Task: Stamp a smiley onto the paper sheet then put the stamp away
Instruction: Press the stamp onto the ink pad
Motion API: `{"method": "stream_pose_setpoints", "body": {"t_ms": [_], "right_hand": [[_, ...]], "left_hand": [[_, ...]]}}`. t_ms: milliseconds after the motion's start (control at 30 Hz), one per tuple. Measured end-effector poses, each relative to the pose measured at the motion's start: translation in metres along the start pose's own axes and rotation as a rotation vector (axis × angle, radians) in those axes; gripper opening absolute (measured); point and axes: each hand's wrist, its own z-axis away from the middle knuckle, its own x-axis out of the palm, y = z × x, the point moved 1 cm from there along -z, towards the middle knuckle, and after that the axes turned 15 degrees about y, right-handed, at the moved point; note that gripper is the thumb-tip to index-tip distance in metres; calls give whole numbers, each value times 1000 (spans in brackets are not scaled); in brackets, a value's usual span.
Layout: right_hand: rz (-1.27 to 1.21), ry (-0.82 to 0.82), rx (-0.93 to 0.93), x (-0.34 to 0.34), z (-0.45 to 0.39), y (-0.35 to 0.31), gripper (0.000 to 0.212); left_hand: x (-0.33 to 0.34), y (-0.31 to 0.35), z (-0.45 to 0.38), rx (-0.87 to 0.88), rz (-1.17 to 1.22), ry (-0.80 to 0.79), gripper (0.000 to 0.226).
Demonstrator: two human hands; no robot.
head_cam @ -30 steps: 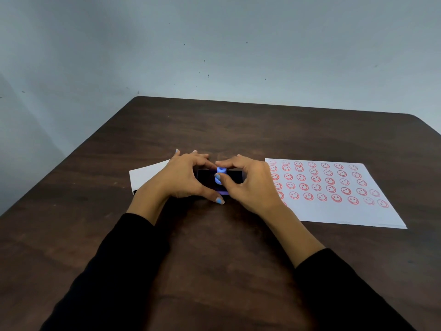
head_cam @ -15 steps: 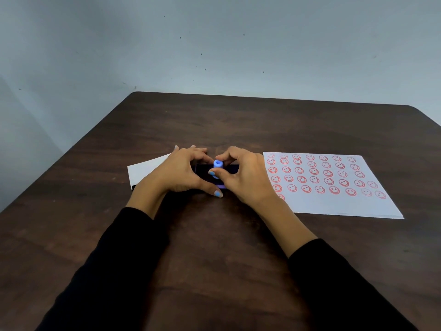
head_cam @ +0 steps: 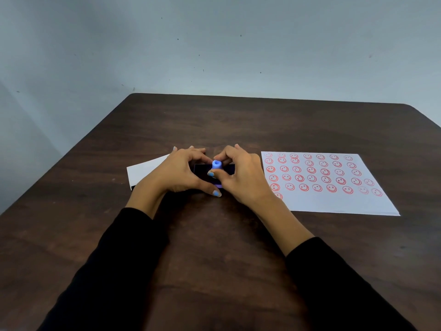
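Observation:
A small blue stamp (head_cam: 217,165) stands upright over a dark box (head_cam: 202,170) in the middle of the table. My right hand (head_cam: 241,177) pinches the stamp between thumb and fingers. My left hand (head_cam: 179,174) grips the dark box from the left, its thumb along the near edge. The stamp's lower end is hidden by my fingers. To the right lies the white paper sheet (head_cam: 334,201), covered with several rows of red smileys.
A white box lid (head_cam: 145,172) lies flat to the left of the dark box, partly under my left hand. The dark wooden table (head_cam: 238,120) ends at a grey wall behind. Black sleeves cover both forearms.
The stamp has risen a little and stands higher between my right fingers. Both hands stay at the dark box; the view has shifted slightly.

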Motion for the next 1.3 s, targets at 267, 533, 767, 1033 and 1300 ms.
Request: {"method": "stream_pose_setpoints", "body": {"t_ms": [267, 533, 767, 1033, 1300], "right_hand": [[37, -26, 14, 0, -4, 0, 17], [35, -31, -30, 1, -3, 1, 14], [20, -3, -13, 0, -5, 2, 19], [-33, 84, -49, -7, 1, -4, 14], [-489, 854, 410, -95, 2, 20, 20]], "left_hand": [[1, -2, -1, -12, 15, -21, 67], [0, 0, 0, -9, 12, -11, 66], [2, -3, -3, 3, -21, -22, 67], [3, -1, -3, 21, -148, -14, 87], [55, 58, 19, 434, -78, 152, 50]]}}
